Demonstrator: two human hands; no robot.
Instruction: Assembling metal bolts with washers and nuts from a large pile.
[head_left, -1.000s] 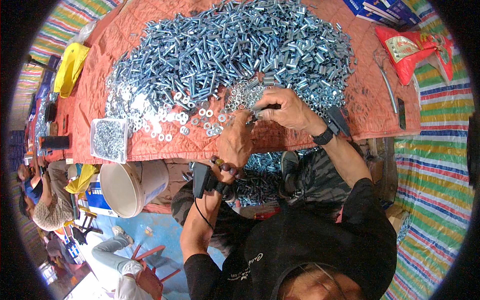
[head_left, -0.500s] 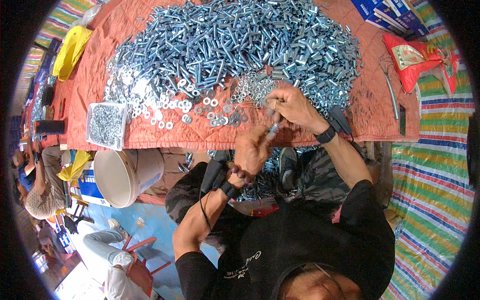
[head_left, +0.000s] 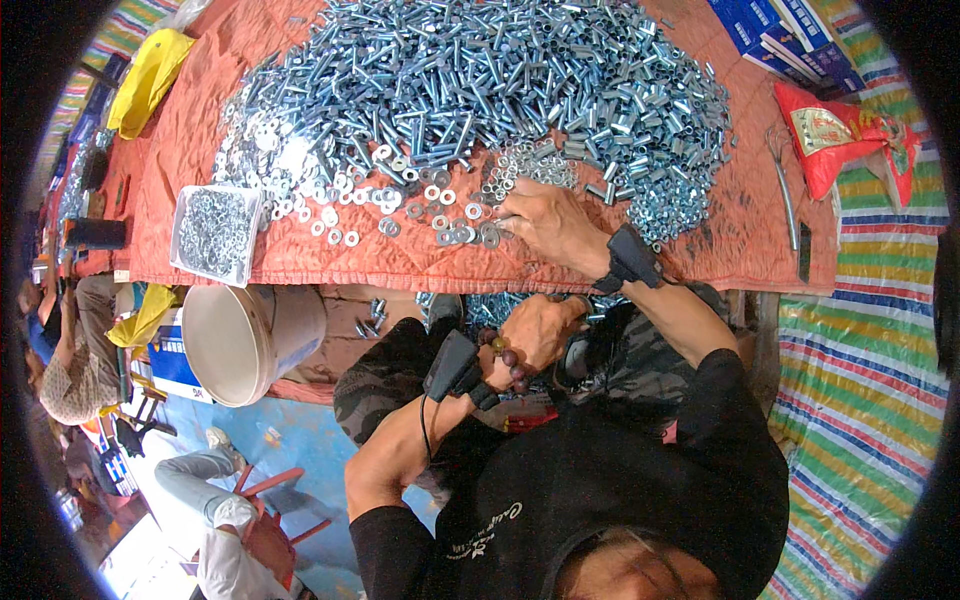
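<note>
My right hand (head_left: 553,228) rests low over the orange quilted cloth (head_left: 380,268), its fingers bent together at the loose flat washers (head_left: 465,235). Whatever sits between those fingertips is too small to make out. Just beyond lies a cluster of thin rings (head_left: 520,168). Below the table edge is my left hand (head_left: 540,332), curled closed above my lap; its grip is partly hidden. Metal bolt pieces (head_left: 492,308) lie under it. A large heap of zinc-coloured bolts (head_left: 420,100) covers the far cloth, with metal sleeves (head_left: 640,120) and small nuts (head_left: 668,208) to the right.
A clear plastic box (head_left: 180,262) of small rings stands at the left table edge, above a white bucket (head_left: 232,345). Right are a red bag (head_left: 815,140), a metal hand tool (head_left: 787,200) and blue boxes (head_left: 780,35). Another person (head_left: 215,500) sits at lower left.
My left hand has dropped from the table edge to below it; the bolt seen at its fingers no longer shows. My right hand has moved left and nearer, onto the flat washers.
</note>
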